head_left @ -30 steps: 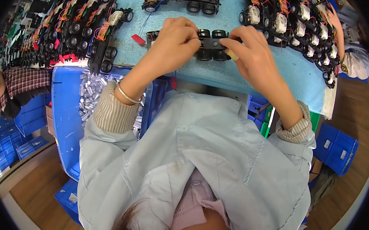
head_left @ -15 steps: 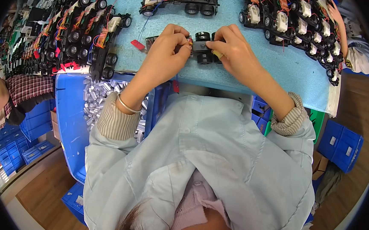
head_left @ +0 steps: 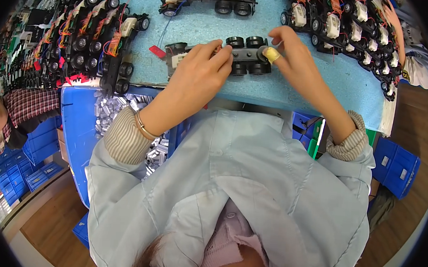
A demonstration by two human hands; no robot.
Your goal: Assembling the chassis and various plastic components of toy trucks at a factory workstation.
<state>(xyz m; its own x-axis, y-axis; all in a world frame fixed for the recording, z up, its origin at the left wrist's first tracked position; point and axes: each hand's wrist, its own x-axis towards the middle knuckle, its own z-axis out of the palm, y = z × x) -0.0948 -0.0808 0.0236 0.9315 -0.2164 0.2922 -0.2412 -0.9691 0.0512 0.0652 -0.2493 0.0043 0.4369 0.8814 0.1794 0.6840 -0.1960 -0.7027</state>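
Note:
A black toy truck chassis [head_left: 246,55] lies on the blue mat in front of me, its paired wheels toward the right. My left hand [head_left: 201,68] is closed over its middle, hiding part of it; a pale piece shows at the left end. At the right end, my right hand [head_left: 291,52] has its thumb, wrapped in yellow tape [head_left: 271,54], against the chassis and its fingers curled around the far side. Just beyond, another chassis [head_left: 208,1] with an orange circuit board and wires rests on the mat. A red tag [head_left: 157,51] hangs from its blue wire.
Rows of wired chassis stand at the left [head_left: 94,36] and right [head_left: 345,28] of the mat [head_left: 322,81]. Below the table's left edge, a blue bin [head_left: 78,124] holds silvery metal pieces. Other people's arms show at both sides. A blue crate [head_left: 395,167] stands at the right.
The chassis now shows more of its wheeled end. My right hand has shifted right to that end, and my left hand has moved slightly right over the middle.

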